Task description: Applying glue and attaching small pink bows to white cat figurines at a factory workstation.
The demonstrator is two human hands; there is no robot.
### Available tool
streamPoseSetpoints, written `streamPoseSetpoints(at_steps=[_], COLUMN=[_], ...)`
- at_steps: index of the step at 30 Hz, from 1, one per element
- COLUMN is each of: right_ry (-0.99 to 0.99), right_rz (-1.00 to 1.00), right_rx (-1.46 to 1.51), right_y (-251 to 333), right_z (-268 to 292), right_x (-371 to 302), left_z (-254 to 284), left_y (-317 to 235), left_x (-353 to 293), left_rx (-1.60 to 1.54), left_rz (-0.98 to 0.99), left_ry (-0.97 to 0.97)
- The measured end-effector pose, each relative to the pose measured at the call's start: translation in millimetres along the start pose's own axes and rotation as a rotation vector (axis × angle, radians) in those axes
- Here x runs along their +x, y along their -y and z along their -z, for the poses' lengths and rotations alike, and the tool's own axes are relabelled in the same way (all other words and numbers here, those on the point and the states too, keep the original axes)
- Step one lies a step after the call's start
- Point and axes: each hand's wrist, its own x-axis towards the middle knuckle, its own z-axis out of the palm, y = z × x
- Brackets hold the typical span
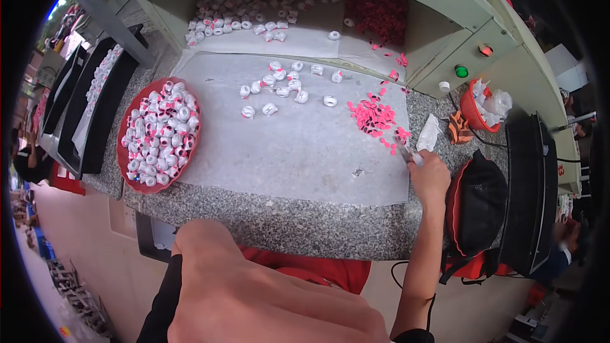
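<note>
My right hand (430, 176) is closed around a thin pointed tool with a white handle (417, 159). The tool's tip reaches the near edge of a loose pile of small flat pink pieces (373, 116), some with dark faces. My left hand (273, 289) is raised very close to the camera, its back filling the lower middle; its fingertips are out of sight, and I cannot see whether it holds anything. Several small white rounded parts (283, 91) are scattered left of the pink pile. A red bowl (121, 146) at the left is heaped with white parts bearing pink and dark pieces.
A white sheet (279, 159) covers much of the speckled stone worktop (305, 225). Behind stands a pale green cabinet (438, 57) holding more white and pink parts. At the right are an orange basket (467, 108), an orange-and-black object (459, 128) and a black bag (483, 203).
</note>
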Motion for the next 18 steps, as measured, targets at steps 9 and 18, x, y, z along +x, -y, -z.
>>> streamPoseSetpoints(at_steps=[9,18], right_ry=[0.028,0.147], right_rz=[0.096,0.019], right_rx=[1.132,1.583], right_y=[45.4,89.1], right_z=[-7.9,9.5], right_x=[0.0,-17.7], left_z=[44.6,141.3], left_y=[85.7,169.2], left_x=[-7.1,12.8], left_rx=[0.065,-0.427], left_rz=[-0.338,-0.118], left_ry=[-0.346,-0.851])
